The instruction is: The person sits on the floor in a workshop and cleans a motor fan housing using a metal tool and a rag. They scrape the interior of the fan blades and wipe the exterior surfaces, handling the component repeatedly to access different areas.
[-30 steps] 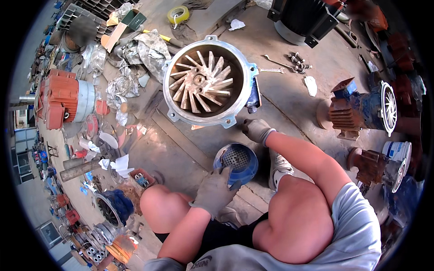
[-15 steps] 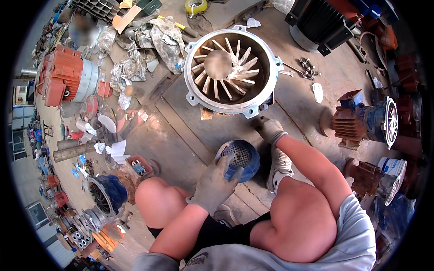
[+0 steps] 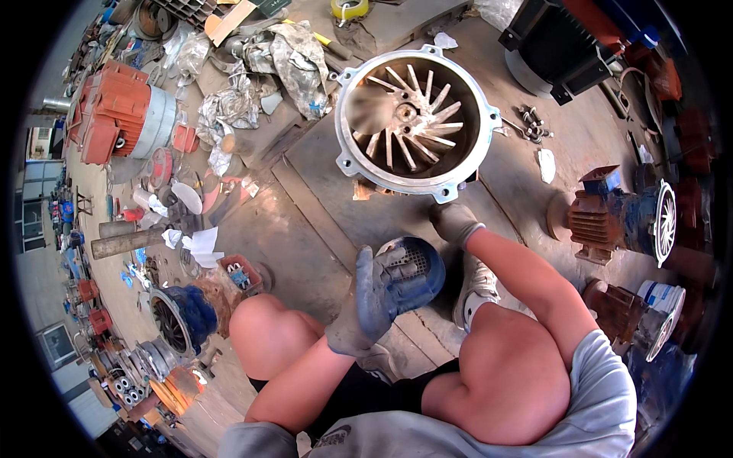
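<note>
My left hand [image 3: 370, 294], in a grey glove with a dirty blue palm, is turned palm up. Its fingers are spread over the blue round cover [image 3: 431, 278], whose perforated grille partly shows behind them. I see nothing in that palm. My gloved right hand [image 3: 456, 224] is just below the flanged rim of the motor housing [image 3: 349, 164]. Its dark fingers are curled in and blurred, and whatever they hold is hidden. Inside the housing, a bladed fan [image 3: 427, 126] surrounds a central hub; a blurred patch covers its left side.
Bolts [image 3: 534, 122] lie right of the housing. Crumpled plastic and rags [image 3: 286, 61] are at the upper left. An orange motor [image 3: 114, 114] stands left, a black motor [image 3: 561, 46] upper right, and a brown-blue motor [image 3: 603, 214] right. My shoe [image 3: 477, 286] is beside the cover.
My left hand has turned from palm down at the cover's edge to palm up over it. My right hand stays near the housing rim. The view has shifted slightly.
</note>
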